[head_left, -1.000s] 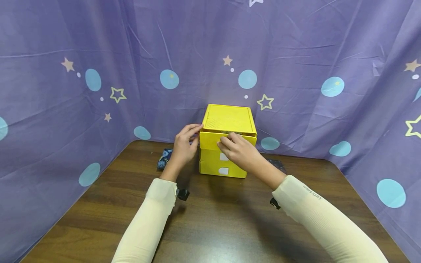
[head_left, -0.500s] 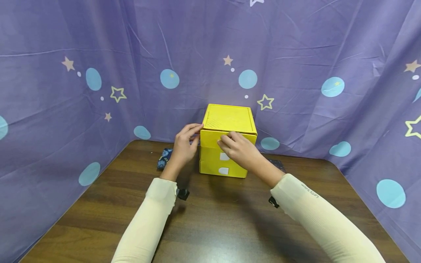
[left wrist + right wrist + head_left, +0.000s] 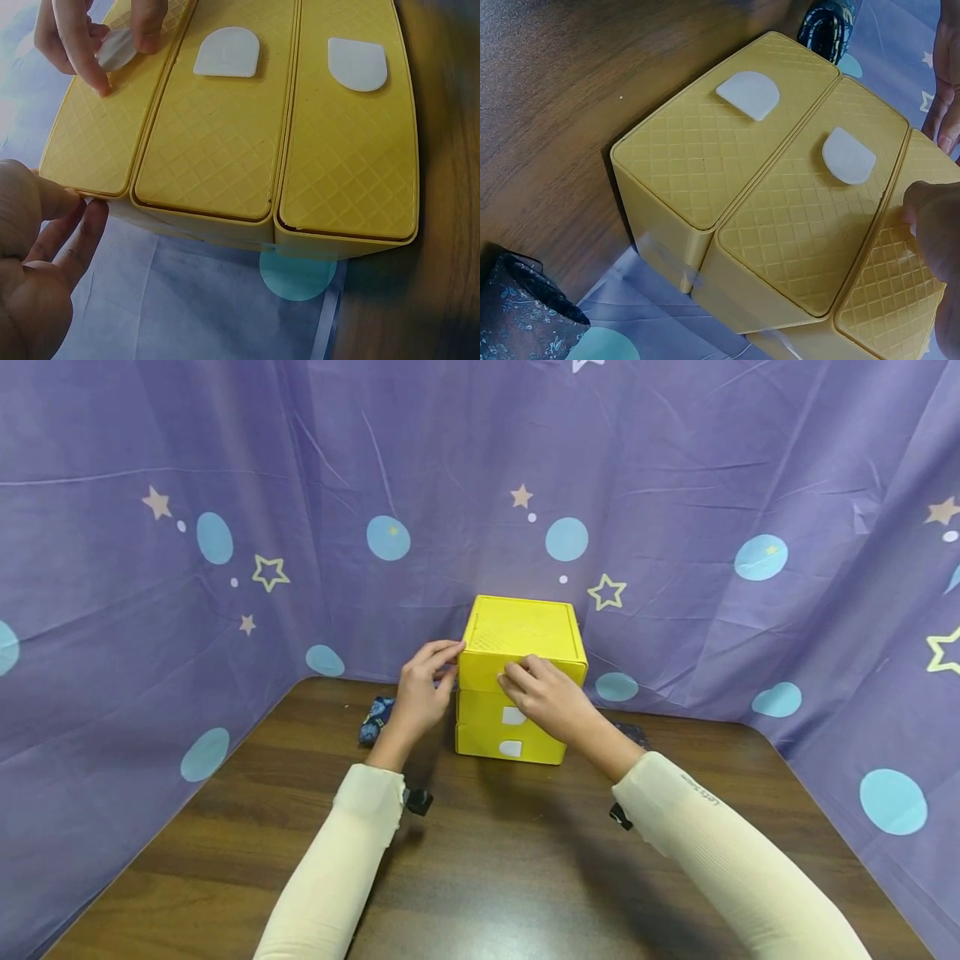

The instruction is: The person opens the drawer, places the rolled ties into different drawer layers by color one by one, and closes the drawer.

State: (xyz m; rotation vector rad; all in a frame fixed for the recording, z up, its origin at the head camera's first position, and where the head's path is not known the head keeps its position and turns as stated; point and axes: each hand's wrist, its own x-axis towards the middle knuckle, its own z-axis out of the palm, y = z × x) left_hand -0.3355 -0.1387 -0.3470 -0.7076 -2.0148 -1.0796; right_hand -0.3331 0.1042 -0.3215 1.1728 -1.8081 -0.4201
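A yellow three-drawer box [image 3: 525, 631] stands at the back of the wooden table [image 3: 487, 860], all three drawer fronts flush. My left hand [image 3: 420, 693] rests against the box's upper left corner, thumb and forefinger [image 3: 79, 236] touching its edge. My right hand [image 3: 540, 693] presses its fingertips [image 3: 94, 71] on the top drawer front [image 3: 112, 127], partly covering that drawer's white tab [image 3: 116, 49]. The middle drawer's tab [image 3: 229, 52] and the bottom drawer's tab [image 3: 358, 64] are uncovered. In the right wrist view the box [image 3: 780, 195] fills the frame, with my fingertip [image 3: 930, 217] on the top drawer.
A dark patterned cloth bundle [image 3: 373, 720] lies left of the box, and another dark cloth [image 3: 521, 311] lies at its right side. A purple curtain [image 3: 187, 527] with stars and dots walls in the table on three sides.
The top drawer stood slightly open a second ago. My right hand has pushed it in, and it now sits flush. My left hand has stayed at the corner.
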